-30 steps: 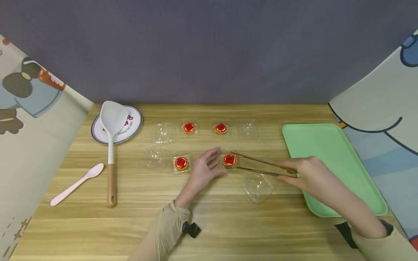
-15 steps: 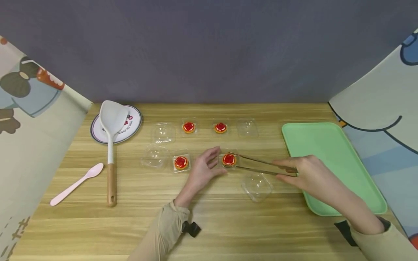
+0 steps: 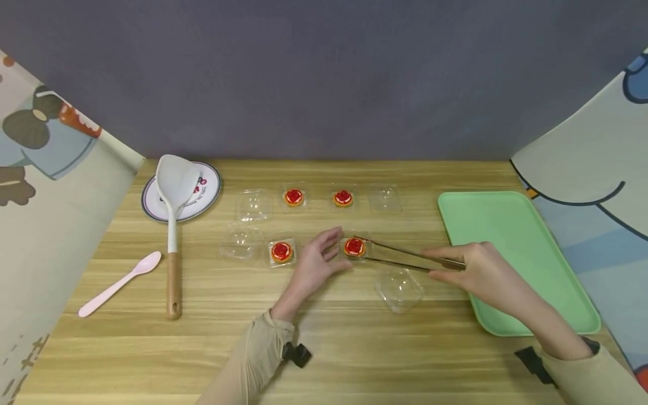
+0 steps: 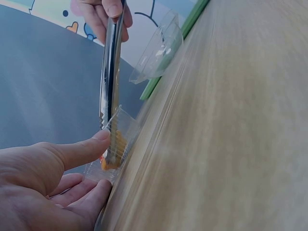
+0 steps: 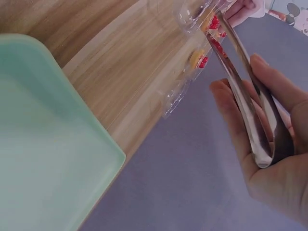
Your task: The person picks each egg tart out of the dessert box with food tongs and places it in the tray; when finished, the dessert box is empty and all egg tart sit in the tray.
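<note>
My left hand (image 3: 318, 264) holds the base of a clear plastic box (image 4: 127, 124) at its left side, thumb along the near edge and fingers at the far edge. In this base sits a small red-topped tart (image 3: 355, 247). From the right, my right hand (image 3: 476, 270) grips metal tongs (image 3: 405, 248). Their two tips stand apart on either side of the tart; whether they touch it cannot be told. One arm of the tongs has red smears near its tip in the right wrist view. The box's lid (image 3: 399, 289) stands open toward the front right.
Three more tarts in open clear boxes stand nearby: one tart (image 3: 281, 252) at left, one (image 3: 293, 197) and one (image 3: 342, 198) behind. A green tray (image 3: 506, 225) lies right. At left are a patterned plate (image 3: 210, 188), a white turner (image 3: 174, 185) across it and a pink spoon (image 3: 118, 285).
The tongs have turned slightly in my right hand, and their far tip sits a touch farther left. The left hand, the tart and its box look unmoved.
</note>
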`<state>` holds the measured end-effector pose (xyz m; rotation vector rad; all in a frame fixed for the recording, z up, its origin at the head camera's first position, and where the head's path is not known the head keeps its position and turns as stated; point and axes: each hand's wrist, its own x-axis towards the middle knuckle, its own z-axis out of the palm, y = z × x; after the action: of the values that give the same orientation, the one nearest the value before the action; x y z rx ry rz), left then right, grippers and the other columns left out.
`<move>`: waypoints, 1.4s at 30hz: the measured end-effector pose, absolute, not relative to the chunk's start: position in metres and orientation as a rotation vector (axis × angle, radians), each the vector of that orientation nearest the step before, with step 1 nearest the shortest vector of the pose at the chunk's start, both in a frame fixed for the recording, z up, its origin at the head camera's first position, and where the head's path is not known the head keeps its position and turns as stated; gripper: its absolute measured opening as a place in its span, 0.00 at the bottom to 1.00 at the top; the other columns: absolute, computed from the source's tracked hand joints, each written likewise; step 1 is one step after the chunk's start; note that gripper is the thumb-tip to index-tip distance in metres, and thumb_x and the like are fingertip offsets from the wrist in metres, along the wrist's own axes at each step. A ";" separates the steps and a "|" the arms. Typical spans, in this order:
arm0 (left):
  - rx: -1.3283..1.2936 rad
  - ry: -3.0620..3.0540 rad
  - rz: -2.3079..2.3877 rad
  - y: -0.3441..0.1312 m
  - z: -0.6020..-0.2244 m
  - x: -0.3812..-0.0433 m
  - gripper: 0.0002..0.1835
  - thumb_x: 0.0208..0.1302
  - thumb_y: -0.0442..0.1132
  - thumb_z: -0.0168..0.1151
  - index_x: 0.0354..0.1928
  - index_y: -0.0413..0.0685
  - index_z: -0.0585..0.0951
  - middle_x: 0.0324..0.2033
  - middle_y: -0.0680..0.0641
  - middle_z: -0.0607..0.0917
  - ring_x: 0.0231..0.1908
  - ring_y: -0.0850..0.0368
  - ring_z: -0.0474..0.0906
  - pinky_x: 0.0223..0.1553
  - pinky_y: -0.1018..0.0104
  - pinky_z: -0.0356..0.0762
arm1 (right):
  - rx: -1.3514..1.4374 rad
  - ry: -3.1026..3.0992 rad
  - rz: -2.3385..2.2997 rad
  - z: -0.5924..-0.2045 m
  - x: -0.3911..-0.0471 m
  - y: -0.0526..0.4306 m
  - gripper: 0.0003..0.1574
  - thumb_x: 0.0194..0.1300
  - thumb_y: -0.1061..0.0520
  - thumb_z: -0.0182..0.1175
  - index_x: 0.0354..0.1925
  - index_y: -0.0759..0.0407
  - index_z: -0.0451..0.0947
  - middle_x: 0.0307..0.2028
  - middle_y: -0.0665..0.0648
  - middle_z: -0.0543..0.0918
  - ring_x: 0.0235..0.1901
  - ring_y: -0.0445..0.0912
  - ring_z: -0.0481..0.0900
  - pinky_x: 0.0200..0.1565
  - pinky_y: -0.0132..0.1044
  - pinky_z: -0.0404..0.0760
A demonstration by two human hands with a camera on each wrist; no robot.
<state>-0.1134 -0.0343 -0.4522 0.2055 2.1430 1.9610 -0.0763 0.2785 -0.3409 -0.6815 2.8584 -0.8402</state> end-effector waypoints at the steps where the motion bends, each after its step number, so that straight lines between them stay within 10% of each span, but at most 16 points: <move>1: 0.202 2.140 1.961 -0.034 -0.452 -0.113 0.47 0.55 0.21 0.78 0.77 0.35 0.68 0.74 0.34 0.72 0.71 0.38 0.74 0.66 0.64 0.80 | -0.690 2.858 -0.851 -0.342 -0.076 0.279 0.23 0.62 0.61 0.79 0.55 0.61 0.90 0.47 0.64 0.92 0.16 0.29 0.42 0.14 0.28 0.60; 42: 0.211 2.145 1.945 -0.034 -0.452 -0.112 0.47 0.55 0.21 0.77 0.77 0.36 0.68 0.74 0.35 0.73 0.70 0.37 0.75 0.66 0.63 0.80 | -0.536 2.975 -0.949 -0.339 -0.047 0.294 0.22 0.62 0.60 0.79 0.56 0.56 0.91 0.44 0.61 0.92 0.16 0.28 0.41 0.09 0.29 0.55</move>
<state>-0.1124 -0.0342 -0.4515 0.2106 2.1453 1.9451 -0.0470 0.2943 -0.3387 -0.5362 2.9754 -0.9491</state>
